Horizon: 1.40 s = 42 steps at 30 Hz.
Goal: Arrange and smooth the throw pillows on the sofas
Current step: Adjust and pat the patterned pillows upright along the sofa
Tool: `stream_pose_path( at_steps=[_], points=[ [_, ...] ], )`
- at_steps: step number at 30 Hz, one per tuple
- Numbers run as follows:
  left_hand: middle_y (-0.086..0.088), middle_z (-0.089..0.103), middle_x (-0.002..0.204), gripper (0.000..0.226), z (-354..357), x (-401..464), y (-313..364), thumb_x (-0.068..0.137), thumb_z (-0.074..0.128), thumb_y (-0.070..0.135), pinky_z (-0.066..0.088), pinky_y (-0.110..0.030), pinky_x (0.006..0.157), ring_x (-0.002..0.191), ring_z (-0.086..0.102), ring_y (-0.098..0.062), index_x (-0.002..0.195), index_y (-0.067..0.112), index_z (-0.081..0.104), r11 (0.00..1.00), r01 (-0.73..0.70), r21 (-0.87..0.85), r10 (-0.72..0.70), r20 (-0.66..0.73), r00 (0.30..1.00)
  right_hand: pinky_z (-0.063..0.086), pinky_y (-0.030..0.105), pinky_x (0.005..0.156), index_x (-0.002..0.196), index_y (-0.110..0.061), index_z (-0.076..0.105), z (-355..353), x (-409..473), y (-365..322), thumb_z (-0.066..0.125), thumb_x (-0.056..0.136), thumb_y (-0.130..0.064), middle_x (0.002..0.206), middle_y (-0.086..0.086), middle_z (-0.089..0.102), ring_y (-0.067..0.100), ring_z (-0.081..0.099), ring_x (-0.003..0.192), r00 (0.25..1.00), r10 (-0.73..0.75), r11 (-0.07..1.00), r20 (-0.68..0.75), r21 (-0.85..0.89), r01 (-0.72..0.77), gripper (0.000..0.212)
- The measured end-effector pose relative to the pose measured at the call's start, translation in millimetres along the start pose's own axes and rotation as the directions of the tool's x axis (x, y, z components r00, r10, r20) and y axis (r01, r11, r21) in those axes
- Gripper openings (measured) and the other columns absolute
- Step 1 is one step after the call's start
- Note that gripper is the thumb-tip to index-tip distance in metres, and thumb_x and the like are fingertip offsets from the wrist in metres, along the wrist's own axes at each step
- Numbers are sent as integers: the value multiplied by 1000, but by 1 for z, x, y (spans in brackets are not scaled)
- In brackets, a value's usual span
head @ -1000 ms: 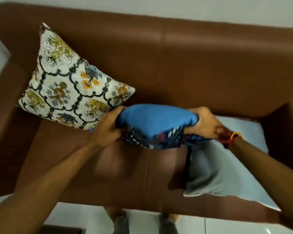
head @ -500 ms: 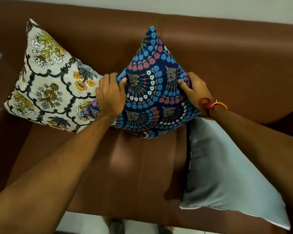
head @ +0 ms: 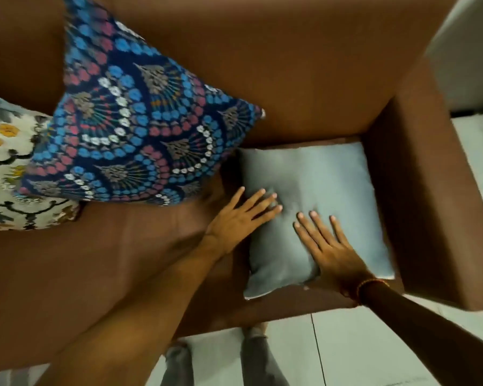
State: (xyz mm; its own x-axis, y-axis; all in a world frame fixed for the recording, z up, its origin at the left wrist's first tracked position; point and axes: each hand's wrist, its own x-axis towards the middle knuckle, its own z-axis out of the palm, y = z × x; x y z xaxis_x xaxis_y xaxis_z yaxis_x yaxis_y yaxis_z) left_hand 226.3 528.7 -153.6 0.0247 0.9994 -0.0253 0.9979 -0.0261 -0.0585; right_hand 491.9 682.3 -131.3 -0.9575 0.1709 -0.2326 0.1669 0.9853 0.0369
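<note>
A plain grey pillow (head: 324, 190) lies flat on the right end of the brown sofa's seat (head: 95, 260), against the armrest. My left hand (head: 243, 218) lies open with spread fingers on the pillow's left edge. My right hand (head: 332, 246) rests open and flat on its front part. A dark blue pillow with a fan pattern (head: 134, 129) leans on one corner against the backrest, free of both hands. A white floral pillow (head: 9, 168) stands at the left, partly behind the blue one.
The sofa's right armrest (head: 418, 190) rises beside the grey pillow. The backrest (head: 304, 65) runs along the top. Pale tiled floor (head: 360, 352) and my own legs show below the seat's front edge.
Both hands have let go of the blue patterned pillow, which stays propped against the backrest. They moved right and down onto the grey pillow, and the view shifted right.
</note>
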Motion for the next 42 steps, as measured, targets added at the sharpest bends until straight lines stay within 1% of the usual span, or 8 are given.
stream_pose_path(
  at_steps=[3,8,13,17,21,29,34,42],
  points=[
    [1,14,174,85,22,35,26,98,59,16,24,-65,123,160,14,-26,166,28,9,989,120,-89,-123,-30,992,20,67,128,168,-11,18,30,-15,-1,56,99,-23,176,14,19,37,18,163,960,207,971,-191,-82,-225,80],
    [-17,70,129,37,-16,63,19,98,52,7,27,-64,123,125,64,-33,131,3,68,864,125,-489,-234,-170,957,39,61,118,146,3,57,-20,2,36,68,78,-50,145,24,64,43,62,135,952,262,937,-155,277,-213,87],
    [-41,69,108,45,-115,86,3,79,60,9,42,-53,102,107,68,-46,110,-23,65,804,18,-595,-290,-365,885,61,35,87,115,-21,74,-143,3,118,69,57,-41,101,0,81,9,74,96,885,440,645,-154,740,-192,62],
    [-18,71,87,22,-176,130,-17,84,67,19,55,-51,71,80,67,-32,92,-2,68,640,140,-756,-453,-223,863,54,30,70,103,-6,76,-202,23,178,79,74,0,76,-4,65,3,56,74,827,560,603,-49,709,-366,30],
    [2,62,63,42,-196,179,-39,86,74,55,44,-19,53,60,53,2,77,14,66,555,244,-795,-603,-181,777,47,39,62,63,-28,55,-229,65,214,68,81,-15,69,7,58,13,55,69,769,629,525,-117,793,-309,26],
    [-10,52,93,60,-156,238,-88,90,57,73,35,-38,72,90,48,-26,84,14,47,452,641,-621,-814,6,580,47,46,94,127,-13,64,-182,149,251,34,95,-58,120,19,71,40,63,114,733,674,539,-95,741,-400,63],
    [-2,42,83,62,-150,247,-82,91,52,76,35,-38,68,81,44,-25,82,15,45,461,682,-568,-827,4,562,32,40,86,108,-13,59,-154,154,249,16,102,-59,95,0,52,28,53,95,643,720,639,-260,610,-469,63],
    [-10,58,131,52,-157,241,-63,107,43,52,48,-45,98,118,54,-24,136,11,57,677,494,-546,-734,-447,511,39,17,108,152,-19,44,-122,142,231,33,114,-23,151,-1,52,17,49,138,431,850,461,-303,823,-332,40]
  ],
)
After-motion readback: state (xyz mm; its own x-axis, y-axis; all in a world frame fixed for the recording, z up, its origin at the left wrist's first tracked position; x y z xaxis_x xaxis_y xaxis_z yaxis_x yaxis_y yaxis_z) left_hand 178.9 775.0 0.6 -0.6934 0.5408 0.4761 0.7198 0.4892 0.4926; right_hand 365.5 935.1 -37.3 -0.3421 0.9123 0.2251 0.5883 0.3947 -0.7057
